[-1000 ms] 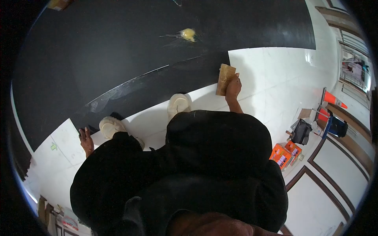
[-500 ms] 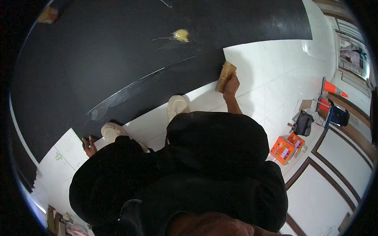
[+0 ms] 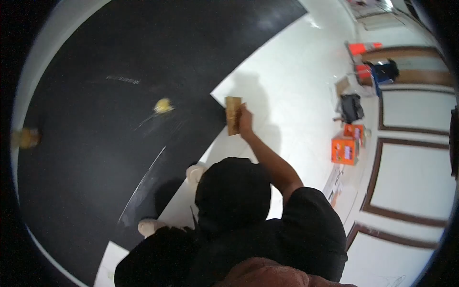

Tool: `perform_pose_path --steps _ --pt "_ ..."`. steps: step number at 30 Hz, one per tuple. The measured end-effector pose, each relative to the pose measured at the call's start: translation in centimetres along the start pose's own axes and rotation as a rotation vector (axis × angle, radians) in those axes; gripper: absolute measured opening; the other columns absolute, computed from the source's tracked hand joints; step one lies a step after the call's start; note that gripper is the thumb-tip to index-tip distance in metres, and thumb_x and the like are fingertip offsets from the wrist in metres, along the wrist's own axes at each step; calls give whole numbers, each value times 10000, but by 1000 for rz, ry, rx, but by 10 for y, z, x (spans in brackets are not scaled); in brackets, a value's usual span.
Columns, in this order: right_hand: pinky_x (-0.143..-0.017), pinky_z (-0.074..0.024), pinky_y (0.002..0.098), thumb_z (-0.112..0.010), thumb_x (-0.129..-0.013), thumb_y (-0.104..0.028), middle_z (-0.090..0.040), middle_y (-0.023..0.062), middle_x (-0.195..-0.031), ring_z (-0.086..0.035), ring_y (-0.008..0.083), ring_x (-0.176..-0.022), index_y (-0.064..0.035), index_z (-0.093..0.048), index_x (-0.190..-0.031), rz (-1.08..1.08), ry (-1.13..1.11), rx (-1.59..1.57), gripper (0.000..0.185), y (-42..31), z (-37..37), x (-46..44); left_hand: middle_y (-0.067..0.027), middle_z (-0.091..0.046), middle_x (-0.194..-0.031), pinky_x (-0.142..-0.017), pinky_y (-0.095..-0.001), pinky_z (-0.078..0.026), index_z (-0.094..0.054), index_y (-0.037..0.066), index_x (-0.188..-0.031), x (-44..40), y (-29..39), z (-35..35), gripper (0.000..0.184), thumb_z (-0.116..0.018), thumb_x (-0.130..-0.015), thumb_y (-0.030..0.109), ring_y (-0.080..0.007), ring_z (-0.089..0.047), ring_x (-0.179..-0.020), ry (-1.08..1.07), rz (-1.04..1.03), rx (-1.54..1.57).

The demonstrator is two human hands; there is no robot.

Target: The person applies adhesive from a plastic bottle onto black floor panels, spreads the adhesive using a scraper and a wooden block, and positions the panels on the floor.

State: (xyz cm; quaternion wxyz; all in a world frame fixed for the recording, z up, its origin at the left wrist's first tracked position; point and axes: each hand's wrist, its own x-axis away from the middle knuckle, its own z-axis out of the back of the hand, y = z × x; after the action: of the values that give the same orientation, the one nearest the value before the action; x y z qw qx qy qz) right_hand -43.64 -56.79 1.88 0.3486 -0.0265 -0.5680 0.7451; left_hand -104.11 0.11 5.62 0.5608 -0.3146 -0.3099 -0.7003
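Note:
My right hand (image 3: 245,123) grips a flat brown block (image 3: 233,116) by its right side. The block is over the border between the black surface (image 3: 110,124) and the white tiles (image 3: 282,62), just below a corner of the white area. A yellow blob (image 3: 163,105) with pale smears around it lies on the black surface, left of the block. Below the blob runs a long whitish streak (image 3: 142,185). My left hand does not show.
Two light shoes, one by the black edge (image 3: 195,174) and one lower left (image 3: 150,226). At the right are orange boxes (image 3: 344,150), a dark bag (image 3: 352,108), an orange cone (image 3: 364,48) and framed panels (image 3: 411,177). A brownish object (image 3: 29,137) is at far left.
The view has turned, shifting the black surface and the right-side objects. My right arm is more extended, with the block still held. My left hand has left the view.

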Motion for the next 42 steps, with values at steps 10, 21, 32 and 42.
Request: perform_pose_path --steps 10,21,32,42 --pt "-928 -487 398 -386 -1080 -485 -619 132 -1161 -604 223 -1044 35 -540 -1310 334 -568 -236 589 -173 -150 13 -255 -448 -1495 -1138 -447 -367 -440 47 -1486 336 -60 -92 718 -651 -942 466 -367 -457 -1370 -582 529 388" --pt "-896 -480 348 -385 -1079 -484 -643 128 -1197 -618 201 -1023 -8 -577 -1351 970 -1061 199 580 -351 -333 120 -238 -479 -1473 -1127 -457 -384 -451 35 -1469 369 -21 -104 676 -654 -951 418 -358 -480 -1349 -662 470 484" --pt "-842 -552 356 -592 -990 -159 -661 93 -1051 -664 201 -965 7 -577 -1239 150 -1567 -68 300 -312 -384 163 -220 -510 -1452 -1116 -466 -401 -461 23 -1452 202 -32 19 634 -658 -960 371 -349 -503 -1328 -613 289 186" --pt "-892 -559 420 -610 -917 16 -683 150 -1141 -685 267 -1034 8 -568 -1309 188 -1265 360 394 -306 -319 21 -204 -538 -1432 -1105 -475 -417 -470 12 -1437 27 89 150 597 -662 -968 328 -340 -523 -1310 -428 -123 -229"
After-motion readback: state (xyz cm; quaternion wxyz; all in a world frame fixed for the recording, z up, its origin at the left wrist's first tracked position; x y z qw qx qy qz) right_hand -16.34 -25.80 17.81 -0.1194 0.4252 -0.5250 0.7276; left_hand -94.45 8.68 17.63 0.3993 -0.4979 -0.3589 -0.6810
